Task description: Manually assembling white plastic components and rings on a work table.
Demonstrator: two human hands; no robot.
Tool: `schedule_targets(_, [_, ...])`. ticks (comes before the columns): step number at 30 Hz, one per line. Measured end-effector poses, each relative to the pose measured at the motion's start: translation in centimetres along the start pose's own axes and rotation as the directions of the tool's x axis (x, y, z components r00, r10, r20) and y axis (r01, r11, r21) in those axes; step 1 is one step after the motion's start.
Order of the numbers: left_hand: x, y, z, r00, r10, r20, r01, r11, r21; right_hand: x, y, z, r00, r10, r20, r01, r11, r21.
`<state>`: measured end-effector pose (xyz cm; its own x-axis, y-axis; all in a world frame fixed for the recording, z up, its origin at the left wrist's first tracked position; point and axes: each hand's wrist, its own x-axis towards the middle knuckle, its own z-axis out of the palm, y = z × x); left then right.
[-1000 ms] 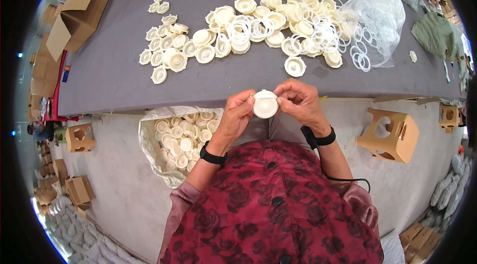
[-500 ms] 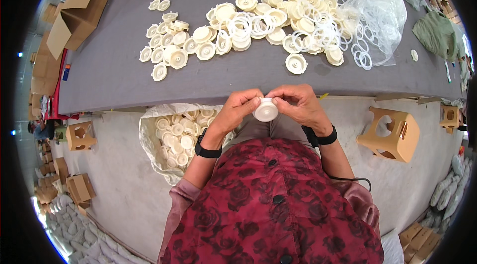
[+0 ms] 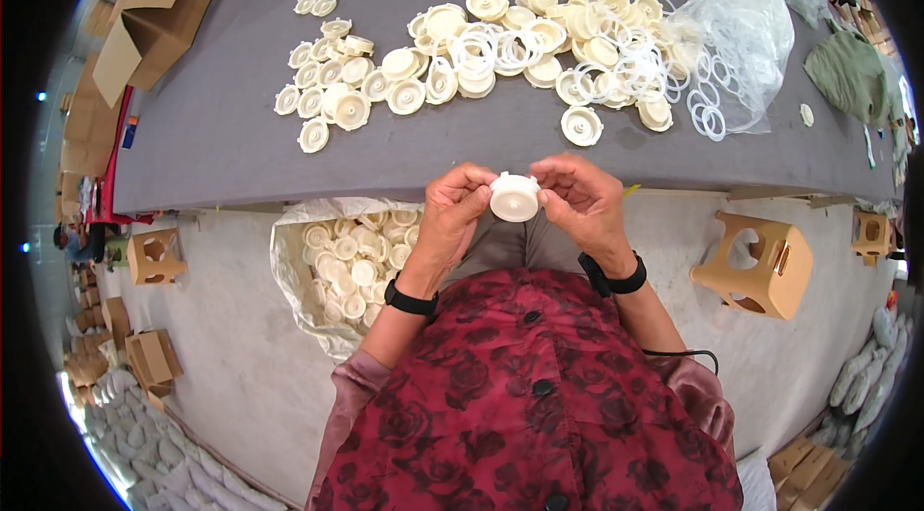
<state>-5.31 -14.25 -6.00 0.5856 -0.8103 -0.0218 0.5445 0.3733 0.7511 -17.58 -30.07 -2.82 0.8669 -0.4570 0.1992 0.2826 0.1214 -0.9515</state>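
Observation:
A round cream plastic cap (image 3: 515, 199) with small tabs on its rim is held just in front of the table edge, over my lap. My left hand (image 3: 454, 215) pinches its left rim between thumb and fingers. On the opposite rim, my right hand (image 3: 583, 201) grips with its thumb, the fingers curled behind. Loose caps (image 3: 406, 95) of the same kind lie on the grey table (image 3: 423, 150) beyond my hands. White sealing rings (image 3: 472, 51) rest in piles on top of some caps. More rings spill out of a clear plastic bag (image 3: 736, 11).
Left of my legs, a white woven sack (image 3: 289, 270) on the floor holds many caps. A tan plastic stool (image 3: 760, 266) stands at right, another stool (image 3: 156, 256) at far left. Cardboard boxes (image 3: 159, 15) flank the table's left end. Green cloth (image 3: 847, 76) lies at far right.
The cap has risen slightly and tipped, so its tabbed rim shows more. My right fingers have spread a little away from it, and my left hand has shifted slightly left.

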Motion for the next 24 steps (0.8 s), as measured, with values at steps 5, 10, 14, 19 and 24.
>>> schedule_targets(5, [-0.2,0.9,0.3,0.998,0.054,0.031,-0.061,0.957,0.284,0.2,-1.5,-0.2,0.992,-0.007,0.127,0.043,0.959,-0.282])
schedule_targets(10, [0.0,2.8,1.0,0.995,-0.013,0.102,-0.046,0.833,0.552,0.4,-1.6,-0.2,0.978,-0.056,0.201,0.133,0.908,-0.398])
schedule_targets(14, [0.6,4.6,2.7,0.973,-0.041,0.225,-0.185,0.44,0.879,0.7,-2.0,0.2,0.969,-0.004,0.245,0.143,0.821,-0.552])
schedule_targets(19, [0.6,3.6,3.2,0.998,-0.051,-0.038,0.063,0.866,0.496,0.1,-0.3,0.3,0.992,0.12,0.03,-0.119,0.992,-0.047])
schedule_targets(24, [-1.3,-0.3,0.6,1.0,-0.01,-0.004,0.011,0.997,0.073,0.0,-0.1,0.5,0.99,0.126,-0.06,-0.115,0.98,0.16])
